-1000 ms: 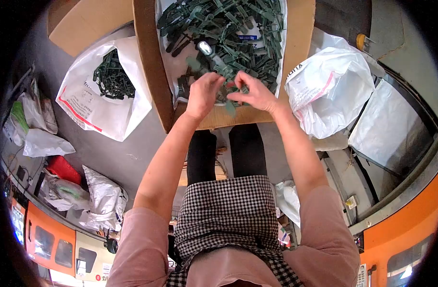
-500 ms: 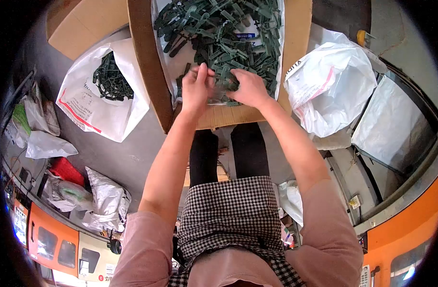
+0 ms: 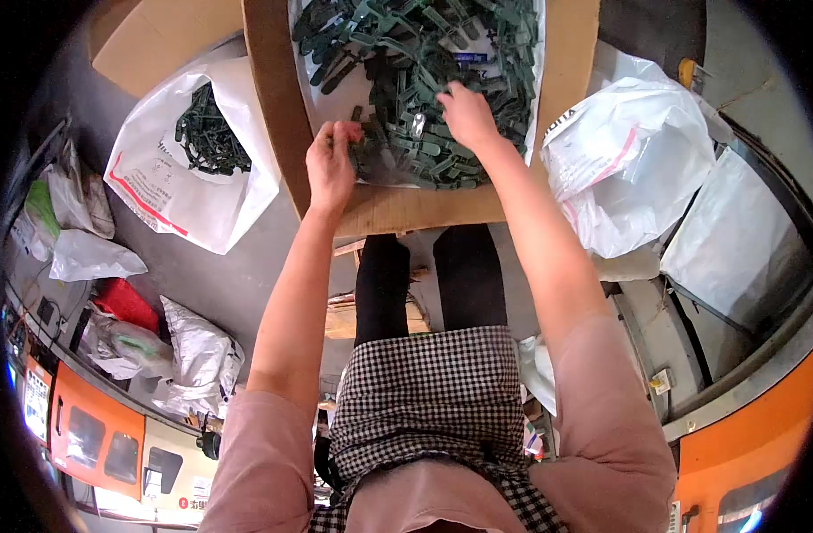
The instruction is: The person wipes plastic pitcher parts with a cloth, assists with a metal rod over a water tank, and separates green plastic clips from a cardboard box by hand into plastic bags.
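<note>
A cardboard box (image 3: pixel 402 216) lined with white sheeting holds a heap of dark green plastic clip-like pieces (image 3: pixel 424 84). My left hand (image 3: pixel 333 169) is at the box's near left corner, fingers curled together; I cannot make out what is in them. A green piece stands up right beside its fingertips. My right hand (image 3: pixel 470 117) reaches over the middle of the heap, thumb and forefinger brought close together at the pieces. Between the two hands, a small pale shiny spot (image 3: pixel 418 124) shows blurred on the heap.
Left of the box stands a white sack (image 3: pixel 149 191) with more dark green pieces inside. A white plastic bag (image 3: pixel 628 160) stands on the right. Orange machines (image 3: pixel 87 435) line the lower edges. A silvery sack (image 3: pixel 200 351) and a red bag (image 3: pixel 126 304) lie at left.
My hands have moved apart: the left went left toward the box wall, the right went up and right over the heap. The view has shifted slightly.
</note>
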`<action>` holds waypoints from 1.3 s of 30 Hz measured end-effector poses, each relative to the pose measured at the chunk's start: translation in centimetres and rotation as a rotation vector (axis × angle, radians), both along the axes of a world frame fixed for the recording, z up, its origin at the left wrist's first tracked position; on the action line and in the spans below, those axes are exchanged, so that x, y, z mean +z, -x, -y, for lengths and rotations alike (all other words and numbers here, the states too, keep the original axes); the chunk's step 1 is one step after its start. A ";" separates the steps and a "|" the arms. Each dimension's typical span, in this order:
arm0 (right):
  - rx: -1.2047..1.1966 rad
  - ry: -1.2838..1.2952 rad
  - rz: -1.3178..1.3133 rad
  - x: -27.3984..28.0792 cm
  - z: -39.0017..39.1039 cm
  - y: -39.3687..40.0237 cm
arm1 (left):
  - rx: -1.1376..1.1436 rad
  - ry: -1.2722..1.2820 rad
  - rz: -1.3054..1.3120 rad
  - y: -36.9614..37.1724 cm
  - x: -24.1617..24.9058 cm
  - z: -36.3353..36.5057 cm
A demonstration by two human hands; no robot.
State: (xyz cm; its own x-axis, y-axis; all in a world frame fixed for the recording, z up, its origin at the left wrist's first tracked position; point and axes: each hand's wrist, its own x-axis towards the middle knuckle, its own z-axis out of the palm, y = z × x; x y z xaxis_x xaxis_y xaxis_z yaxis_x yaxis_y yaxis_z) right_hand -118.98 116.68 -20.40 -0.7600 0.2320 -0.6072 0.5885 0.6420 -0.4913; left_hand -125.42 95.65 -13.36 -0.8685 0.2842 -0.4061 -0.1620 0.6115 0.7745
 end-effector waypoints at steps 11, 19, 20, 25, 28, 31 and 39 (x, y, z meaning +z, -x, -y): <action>-0.570 1.227 0.170 9.3 -2.9 -6.9 | -0.133 0.062 0.248 0.3 3.2 -2.1; -0.910 2.193 0.111 9.6 0.1 -7.9 | -0.284 0.121 0.122 -3.6 4.9 -3.4; -0.972 2.257 0.143 10.1 0.9 -8.0 | -0.272 0.102 -0.005 -4.3 4.1 -3.0; -1.186 2.468 0.164 11.3 2.4 -9.4 | -0.251 -0.039 -0.147 -5.3 4.7 -3.3; -1.225 2.533 0.139 11.0 1.9 -9.9 | -0.296 -0.080 -0.140 -5.4 6.2 -3.5; -1.195 2.553 0.170 11.2 2.1 -10.4 | -0.306 -0.055 -0.055 -5.9 6.0 -3.4; -0.975 0.697 -0.008 11.6 -0.2 -8.2 | -0.284 0.040 -0.355 -3.4 6.2 -5.9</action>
State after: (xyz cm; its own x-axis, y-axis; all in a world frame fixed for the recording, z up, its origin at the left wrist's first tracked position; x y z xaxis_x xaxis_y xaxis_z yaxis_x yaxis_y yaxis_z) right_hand -110.77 116.85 -8.81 -0.4510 0.3354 -0.8271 0.6749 -0.4782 -0.5620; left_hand -121.97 101.51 -7.20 -0.8460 0.5211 -0.1129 0.2873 0.6239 0.7267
